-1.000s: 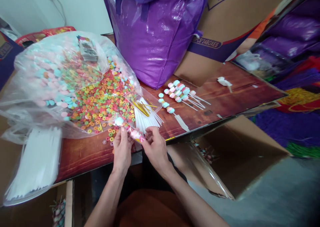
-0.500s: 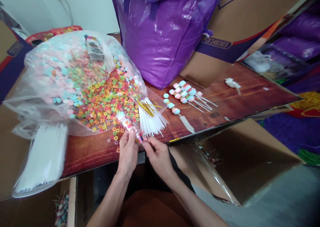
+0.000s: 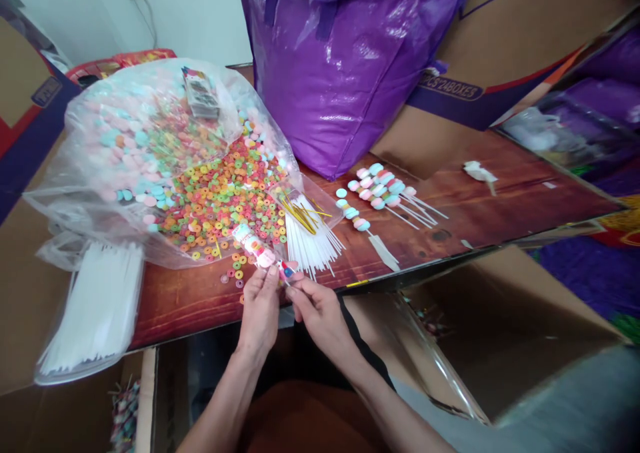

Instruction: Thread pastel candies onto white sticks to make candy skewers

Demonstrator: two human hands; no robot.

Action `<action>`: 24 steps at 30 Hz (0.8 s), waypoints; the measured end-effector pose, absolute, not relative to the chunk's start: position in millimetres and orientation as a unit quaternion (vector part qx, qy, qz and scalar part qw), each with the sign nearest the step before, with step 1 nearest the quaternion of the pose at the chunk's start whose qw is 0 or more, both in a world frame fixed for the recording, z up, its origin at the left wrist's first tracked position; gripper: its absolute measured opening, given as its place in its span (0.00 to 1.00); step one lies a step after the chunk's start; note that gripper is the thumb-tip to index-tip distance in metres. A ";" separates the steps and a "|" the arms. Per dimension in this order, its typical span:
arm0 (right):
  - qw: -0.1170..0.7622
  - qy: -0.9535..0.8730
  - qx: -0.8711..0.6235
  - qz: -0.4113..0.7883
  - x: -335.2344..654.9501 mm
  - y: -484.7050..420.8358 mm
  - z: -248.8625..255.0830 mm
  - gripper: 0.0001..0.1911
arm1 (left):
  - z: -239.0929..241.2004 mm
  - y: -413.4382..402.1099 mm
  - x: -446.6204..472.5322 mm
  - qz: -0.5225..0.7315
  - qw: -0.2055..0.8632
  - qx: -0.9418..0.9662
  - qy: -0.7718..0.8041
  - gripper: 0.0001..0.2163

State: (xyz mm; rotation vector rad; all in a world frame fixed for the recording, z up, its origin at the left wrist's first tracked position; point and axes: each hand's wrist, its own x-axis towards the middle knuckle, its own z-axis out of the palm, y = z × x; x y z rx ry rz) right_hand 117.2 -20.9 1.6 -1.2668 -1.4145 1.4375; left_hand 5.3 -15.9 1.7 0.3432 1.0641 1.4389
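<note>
While one wood-patterned table is bearing most of the load, one purple bag is standing at its back.

Boxes, counting four: printed box behind the purple bag is reading "PCS'24BOXES", big lettering above running out of view; left box is carrying a small label I'm not making out; two open cartons are sitting below the table, lower right and lower left.

One clear plastic bag is lying over the candy heap. White stick bundles, two: one bagged at left, one fanned just right of the heap.

Hands, two, both closed: left hand is pinching one wrapped candy skewer by its lower part, right hand is pinching the bottom end. It's tilting up-left over the near table edge.

Unwrapped skewers are lying right: four or five overlapping, exact count not resolving, plus one apart. One printed stack is resting on the clear bag, print too small. One white scrap is lying far right. Gold ties, several, are crossing the fan. One loose blue disc is sitting by the lone skewer. Candy rings: piling up beyond counting.
</note>
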 end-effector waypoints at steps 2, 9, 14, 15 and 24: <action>0.367 -0.556 -0.490 0.562 114.2 -18.4 5.2 0.17 | 3.3 -15.1 3.2 0.624 0.613 0.160 0.458 0.15; 0.405 -0.450 -0.472 0.641 95.1 -8.4 15.3 0.22 | 12.0 -18.7 -5.7 0.626 0.613 0.210 0.433 0.13; 0.260 -0.548 -0.399 0.687 99.1 10.0 33.3 0.24 | 20.5 -20.3 -25.6 0.620 0.655 0.250 0.353 0.09; 0.232 -0.623 -0.404 0.629 102.9 18.0 38.3 0.22 | 20.9 -18.5 -28.4 0.640 0.638 0.247 0.350 0.09; -0.030 -0.787 -0.615 0.050 126.7 134.8 45.9 0.12 | 11.6 -8.0 -31.7 0.658 0.597 0.185 0.421 0.13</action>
